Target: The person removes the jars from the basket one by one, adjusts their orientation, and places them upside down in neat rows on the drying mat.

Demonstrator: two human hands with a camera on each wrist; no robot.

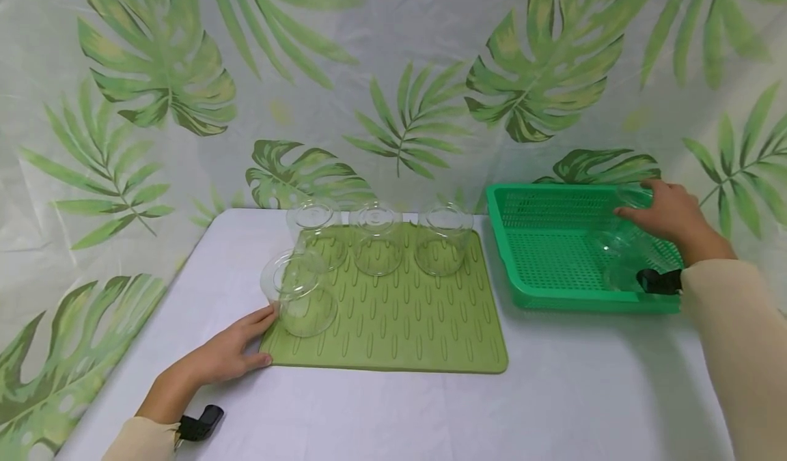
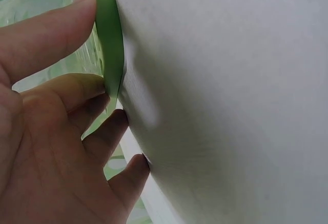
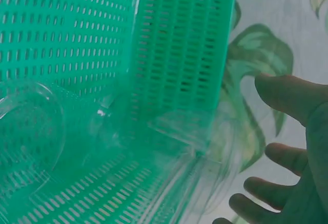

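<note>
On the green ridged mat (image 1: pixel 393 324) stand several clear cups, three in a back row and one clear cup (image 1: pixel 307 311) at the front left. My left hand (image 1: pixel 221 352) lies at the mat's left front corner, fingertips right at its edge below that cup. Its thumb touches the mat's rim in the left wrist view. Over the right end of the green basket (image 1: pixel 513 270), my right hand (image 1: pixel 670 215) reaches with thumb and fingers spread. Clear cups lie inside; the nearest cup (image 3: pixel 205 183) is beside my fingertips (image 3: pixel 251 203), with a gap between.
The mat and basket stand on a white-covered table (image 1: pixel 393 413). Close behind them hangs a leaf-patterned curtain (image 1: pixel 418 44). Black wrist cameras sit on both wrists, the right wrist camera (image 1: pixel 659 281) overlapping the basket's front rim.
</note>
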